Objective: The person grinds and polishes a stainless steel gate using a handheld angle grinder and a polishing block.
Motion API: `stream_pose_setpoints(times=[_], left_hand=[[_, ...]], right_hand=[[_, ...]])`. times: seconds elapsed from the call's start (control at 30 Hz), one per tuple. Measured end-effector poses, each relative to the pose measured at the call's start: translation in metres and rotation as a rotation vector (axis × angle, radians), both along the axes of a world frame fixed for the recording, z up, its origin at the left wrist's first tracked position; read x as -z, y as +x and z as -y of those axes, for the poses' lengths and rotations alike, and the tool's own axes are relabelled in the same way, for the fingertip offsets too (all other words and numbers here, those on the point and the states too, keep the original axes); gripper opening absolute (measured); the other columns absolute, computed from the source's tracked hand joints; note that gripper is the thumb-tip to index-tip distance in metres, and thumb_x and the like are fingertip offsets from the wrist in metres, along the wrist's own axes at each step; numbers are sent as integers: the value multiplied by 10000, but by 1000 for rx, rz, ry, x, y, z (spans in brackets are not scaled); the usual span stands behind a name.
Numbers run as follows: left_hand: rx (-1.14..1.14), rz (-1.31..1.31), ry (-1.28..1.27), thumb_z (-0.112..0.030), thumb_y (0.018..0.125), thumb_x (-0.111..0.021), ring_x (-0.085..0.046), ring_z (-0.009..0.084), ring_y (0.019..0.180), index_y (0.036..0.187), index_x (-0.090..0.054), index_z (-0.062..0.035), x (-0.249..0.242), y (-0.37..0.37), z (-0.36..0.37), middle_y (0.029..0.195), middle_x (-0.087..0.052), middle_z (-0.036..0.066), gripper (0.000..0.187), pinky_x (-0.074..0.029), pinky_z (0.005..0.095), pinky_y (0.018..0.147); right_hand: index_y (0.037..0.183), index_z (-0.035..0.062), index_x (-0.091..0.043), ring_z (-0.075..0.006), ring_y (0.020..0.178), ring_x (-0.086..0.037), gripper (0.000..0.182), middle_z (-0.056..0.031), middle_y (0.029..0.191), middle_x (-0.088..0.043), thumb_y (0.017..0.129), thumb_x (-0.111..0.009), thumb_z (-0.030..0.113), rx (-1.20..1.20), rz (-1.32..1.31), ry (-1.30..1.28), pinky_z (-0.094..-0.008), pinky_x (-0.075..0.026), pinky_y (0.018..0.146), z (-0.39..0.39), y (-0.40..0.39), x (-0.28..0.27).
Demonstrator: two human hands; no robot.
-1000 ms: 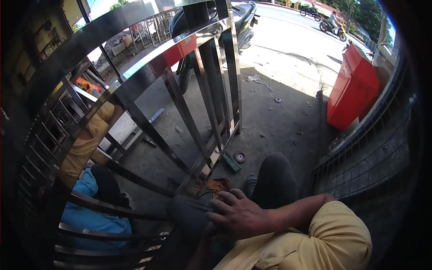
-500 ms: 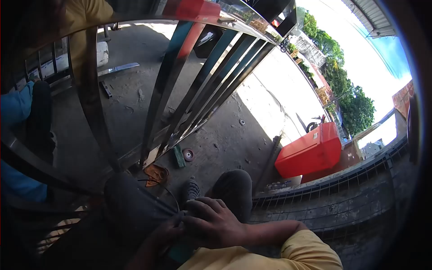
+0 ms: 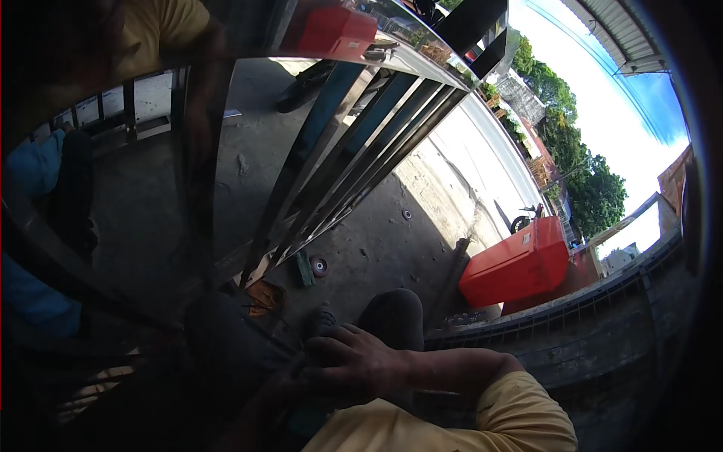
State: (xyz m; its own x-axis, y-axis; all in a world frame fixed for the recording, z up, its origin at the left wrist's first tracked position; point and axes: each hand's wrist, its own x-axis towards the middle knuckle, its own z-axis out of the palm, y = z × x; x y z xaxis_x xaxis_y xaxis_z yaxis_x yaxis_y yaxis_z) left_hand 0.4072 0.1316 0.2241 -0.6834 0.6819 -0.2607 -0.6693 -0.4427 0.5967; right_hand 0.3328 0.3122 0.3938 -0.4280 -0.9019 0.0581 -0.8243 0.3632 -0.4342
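My right hand (image 3: 350, 363) lies over my left hand (image 3: 285, 386) in front of my lap, its fingers curled. Both are closed round something dark that I cannot make out; the fingers and shadow hide it. A dim greenish part (image 3: 307, 419) shows just below the hands. From their left side a thin dark cable (image 3: 280, 343) runs up past my knee. Right in front of me stands a shiny metal frame (image 3: 300, 162) with upright bars and a broad mirror-like top. Neither hand touches its bars.
An orange-brown crumpled piece (image 3: 265, 297), a green block (image 3: 304, 269), a round disc (image 3: 319, 266) and a smaller disc (image 3: 407, 215) lie on the concrete floor. To the right stands a red box (image 3: 516, 264) beside wire mesh. Another person's blue sleeve (image 3: 36, 167) shows at left.
The view has tilted a little, so the frame's top and bars sit lower and further right. My hands stay together in nearly the same place, now in deeper shadow.
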Motion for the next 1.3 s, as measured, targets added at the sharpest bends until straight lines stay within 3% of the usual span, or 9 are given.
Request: stream_pose_setpoints(times=[0.3, 0.37, 0.5, 0.63, 0.8, 0.9, 1.03, 1.13, 1.3], left_hand=[[47, -113, -3, -262, 921, -680, -589, 222, 1218, 1501, -405, -37, 4, 4, -17, 1344, -566, 109, 680, -514, 346, 989], [42, -107, -3, -263, 922, -680, -590, 223, 1216, 1500, -407, -36, 1, 5, -15, 1343, -567, 110, 679, -514, 347, 989], [-2, -110, -3, -265, 922, -679, -593, 226, 1211, 1497, -409, -33, 0, -1, -6, 1339, -570, 113, 676, -516, 349, 987], [-58, -138, -11, -267, 923, -679, -596, 228, 1207, 1494, -412, -30, 3, -11, 1, 1336, -572, 116, 673, -517, 352, 985], [-50, -225, 6, -269, 924, -678, -600, 231, 1201, 1490, -415, -26, 3, -22, -14, 1331, -576, 120, 670, -518, 354, 983], [-62, -254, 1, -271, 925, -677, -602, 233, 1197, 1488, -417, -24, 1, -21, -19, 1328, -577, 122, 668, -519, 356, 982], [-71, -265, 15, -273, 925, -677, -605, 236, 1193, 1485, -419, -21, 1, -11, -23, 1325, -580, 125, 666, -520, 358, 981], [-72, -254, 65, -274, 926, -676, -607, 238, 1190, 1483, -421, -19, 2, -5, -30, 1322, -582, 127, 664, -521, 360, 979], [-72, -242, 115, -277, 927, -676, -611, 241, 1184, 1479, -425, -15, 1, -10, -32, 1318, -585, 131, 661, -523, 362, 977]], right_hand=[[1262, 140, -626, -407, 1195, -579, 597, -211, 1341, -547, 735, -825, 340, -472, 101, -129, -511, -527, 904, -25, -3, 0], [1294, 125, -601, -412, 1257, -557, 619, -233, 1394, -525, 752, -828, 319, -321, 43, -19, -526, -500, 976, -31, -26, -28], [1354, 182, -584, -409, 1380, -447, 656, -173, 1465, -488, 754, -826, 288, 596, -171, 64, -553, -397, 1102, -89, -65, -33], [1269, 199, -658, -392, 1390, -449, 528, -91, 1437, -541, 779, -821, 307, 224, -95, 48, -532, -390, 1085, -77, -6, -30], [1056, 182, -747, -403, 1368, -458, 312, -58, 1341, -622, 797, -757, 356, 449, -170, 73, -573, -345, 1100, -26, 33, -13], [1238, 83, -685, -502, 1460, -274, 501, -166, 1455, -529, 797, -794, 294, 305, -26, 52, -608, -294, 1143, -29, 34, -12], [887, 116, -744, -405, 1300, -527, 318, -145, 1184, -685, 860, -720, 432, 239, 113, -147, -601, -313, 1148, -45, 18, 0], [1054, 173, -747, -454, 1389, -409, 332, -119, 1338, -608, 800, -788, 383, 482, -68, -72, -581, -342, 1104, -47, 18, 0], [890, 109, -742, -462, 1378, -415, 347, -177, 1261, -638, 855, -741, 453, 376, 96, -136, -598, -322, 1121, -39, 26, 0]])
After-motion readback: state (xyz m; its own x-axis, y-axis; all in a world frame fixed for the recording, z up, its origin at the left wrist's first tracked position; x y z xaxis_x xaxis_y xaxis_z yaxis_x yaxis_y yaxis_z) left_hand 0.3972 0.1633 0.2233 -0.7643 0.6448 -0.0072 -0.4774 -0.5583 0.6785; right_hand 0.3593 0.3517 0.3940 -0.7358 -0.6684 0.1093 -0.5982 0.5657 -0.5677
